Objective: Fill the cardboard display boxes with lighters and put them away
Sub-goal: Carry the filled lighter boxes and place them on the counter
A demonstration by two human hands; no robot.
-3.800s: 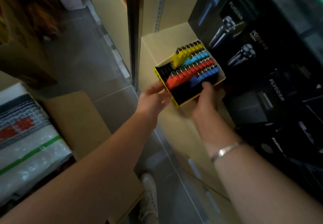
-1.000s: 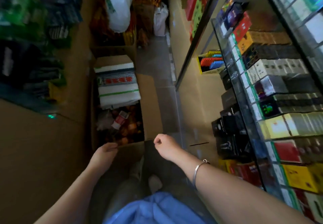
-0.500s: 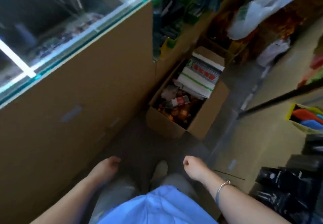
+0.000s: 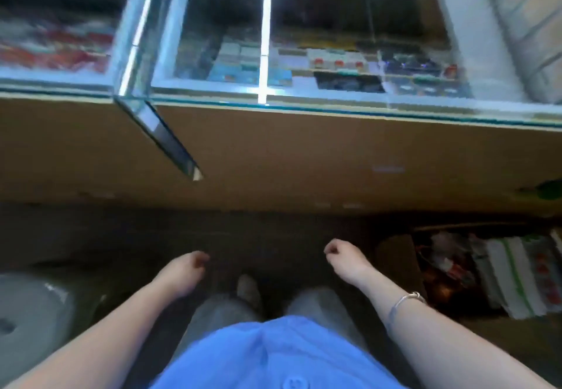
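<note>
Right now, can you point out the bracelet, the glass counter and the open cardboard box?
bracelet [image 4: 406,298]: head view, on the band across the right wrist.
glass counter [image 4: 334,108]: head view, on its front edge.
cardboard box [image 4: 395,255]: head view, on its near flap.

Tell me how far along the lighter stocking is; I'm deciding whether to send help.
Done: nothing in this view shows it; no lighters or display box are in sight. In hand: nothing. The left hand and right hand hang loosely curled, holding nothing, in front of the glass counter. Left: I cannot tell; a cardboard box of mixed goods sits on the floor to the right, too blurred to identify.
</note>
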